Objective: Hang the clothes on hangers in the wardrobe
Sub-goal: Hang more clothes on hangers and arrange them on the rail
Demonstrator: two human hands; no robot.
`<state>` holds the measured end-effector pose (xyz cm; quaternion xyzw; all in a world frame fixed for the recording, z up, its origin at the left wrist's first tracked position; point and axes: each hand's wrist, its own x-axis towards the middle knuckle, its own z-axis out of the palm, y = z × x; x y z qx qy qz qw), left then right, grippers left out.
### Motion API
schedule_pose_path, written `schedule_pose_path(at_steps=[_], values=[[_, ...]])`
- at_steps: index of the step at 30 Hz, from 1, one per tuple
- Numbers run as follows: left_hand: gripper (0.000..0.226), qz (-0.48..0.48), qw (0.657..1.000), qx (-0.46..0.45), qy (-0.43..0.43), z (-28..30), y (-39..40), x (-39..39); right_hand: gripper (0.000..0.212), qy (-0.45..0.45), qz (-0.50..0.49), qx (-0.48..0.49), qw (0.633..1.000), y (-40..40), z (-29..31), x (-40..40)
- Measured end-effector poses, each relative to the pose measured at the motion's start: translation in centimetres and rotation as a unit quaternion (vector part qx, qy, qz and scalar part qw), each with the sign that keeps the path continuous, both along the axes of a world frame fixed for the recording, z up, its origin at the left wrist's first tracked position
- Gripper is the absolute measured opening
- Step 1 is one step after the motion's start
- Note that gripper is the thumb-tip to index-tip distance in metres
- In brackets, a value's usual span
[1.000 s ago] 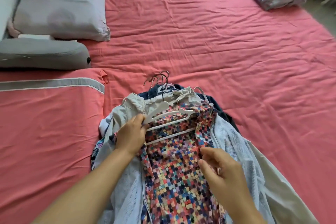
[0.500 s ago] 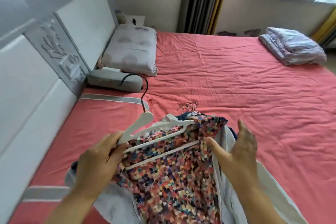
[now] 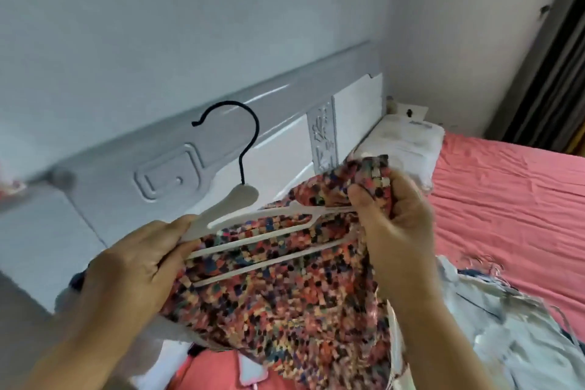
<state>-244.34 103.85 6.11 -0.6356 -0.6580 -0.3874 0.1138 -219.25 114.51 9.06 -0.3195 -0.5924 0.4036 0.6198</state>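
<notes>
So left hand (image 3: 126, 266) grips the hanger's (image 3: 253, 222) left end. Right hand (image 3: 392, 225) pinches the shirt (image 3: 285, 304) over its other end.

We have both forearms reaching up from the lower edge of the view, bare to the wrist. Our left hand (image 3: 133, 266) sits low on the left, back toward us, fingers curled and thumb laid over the top in a grip. Our right hand (image 3: 395, 225) is higher, fingers bunched and pinching, thumb pointing left.
</notes>
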Motion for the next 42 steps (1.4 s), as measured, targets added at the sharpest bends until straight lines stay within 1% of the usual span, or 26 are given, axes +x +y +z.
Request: schedule_pose_path(at_steps=[2,5,6,8,9,10,11,12,13,15,17,19,21,22,24,26,28,31,33,34,35,37,38,39,41,42], values=[[0.04,0.039,0.999,0.007,-0.005,1.9,-4.2,-1.3,0.014,-0.02,0.088,0.038,0.995,-2.4,1.0,-3.2],[0.037,0.137,0.989,0.058,0.011,4.1,-10.4,-4.1,0.026,-0.137,0.173,0.107,0.97,-6.5,0.9,-8.3],[0.038,0.166,0.983,0.076,0.019,4.9,-12.6,-5.0,0.03,-0.186,0.193,0.152,0.951,-7.8,0.8,-10.1],[0.043,0.205,0.975,0.091,0.016,6.2,-15.6,-6.3,0.05,-0.296,0.242,0.238,0.893,-9.3,0.6,-12.5],[0.047,0.224,0.97,0.092,0.015,6.9,-17.5,-6.9,0.053,-0.345,0.261,0.281,0.857,-10.0,0.6,-13.8],[0.048,0.238,0.967,0.087,0.015,7.4,-19.1,-7.4,0.051,-0.362,0.276,0.312,0.834,-10.3,0.6,-14.8],[0.047,0.253,0.963,0.087,0.018,7.9,-21.1,-8.0,0.046,-0.356,0.293,0.335,0.822,-10.9,1.2,-16.1],[0.044,0.263,0.96,0.089,0.023,8.3,-22.8,-8.4,0.039,-0.329,0.299,0.354,0.823,-11.5,1.8,-17.3],[0.041,0.274,0.957,0.091,0.026,8.8,-24.3,-8.6,0.029,-0.295,0.289,0.367,0.834,-12.1,2.5,-18.3],[0.036,0.303,0.947,0.104,0.033,9.9,-27.7,-9.1,0.014,-0.217,0.212,0.399,0.865,-13.5,4.2,-21.0],[0.037,0.323,0.938,0.122,0.046,10.9,-31.2,-9.8,0.026,-0.165,0.132,0.417,0.884,-15.0,5.9,-23.6],[0.039,0.33,0.933,0.136,0.045,11.5,-34.5,-10.8,0.044,-0.157,0.12,0.434,0.879,-16.8,7.4,-25.8],[0.041,0.347,0.925,0.154,0.033,11.8,-37.9,-11.7,0.061,-0.18,0.158,0.464,0.853,-19.1,8.5,-28.1],[0.042,0.355,0.92,0.161,0.033,11.8,-39.3,-12.2,0.064,-0.189,0.186,0.478,0.838,-20.2,8.9,-29.1],[0.046,0.382,0.908,0.17,0.037,11.6,-42.3,-12.9,0.058,-0.183,0.281,0.499,0.799,-22.7,9.5,-30.9],[0.046,0.42,0.89,0.169,0.045,11.3,-45.4,-13.1,0.046,-0.165,0.412,0.477,0.759,-25.2,9.6,-32.4],[0.041,0.442,0.882,0.154,0.061,11.2,-48.2,-13.2,0.045,-0.161,0.501,0.441,0.727,-27.3,9.2,-33.4],[0.042,0.481,0.867,0.119,0.058,11.4,-52.2,-12.2,0.04,-0.156,0.579,0.413,0.685,-31.2,8.9,-35.6],[0.039,0.51,0.853,0.103,0.047,11.3,-54.0,-11.5,0.041,-0.16,0.593,0.415,0.672,-33.7,8.7,-37.0],[0.038,0.533,0.839,0.101,0.042,11.2,-54.9,-11.0,0.041,-0.155,0.59,0.422,0.671,-35.1,8.6,-37.6],[0.038,0.554,0.825,0.105,0.041,11.3,-55.5,-10.6,0.042,-0.149,0.578,0.425,0.681,-36.2,8.3,-38.1],[0.042,0.613,0.779,0.107,0.078,11.6,-56.7,-8.9,0.044,-0.123,0.568,0.406,0.705,-38.4,8.0,-38.8],[0.047,0.645,0.749,0.11,0.103,11.7,-56.9,-8.2,0.043,-0.108,0.572,0.389,0.714,-39.1,7.9,-38.9],[0.053,0.685,0.709,0.121,0.115,11.8,-57.3,-7.1,0.042,-0.094,0.585,0.374,0.714,-40.2,8.0,-38.8],[0.06,0.754,0.628,0.169,0.093,11.7,-57.9,-5.3,0.042,-0.08,0.602,0.347,0.715,-41.4,8.1,-38.5],[0.059,0.78,0.593,0.187,0.071,11.6,-58.1,-4.6,0.045,-0.077,0.61,0.33,0.716,-41.8,8.2,-38.3]])
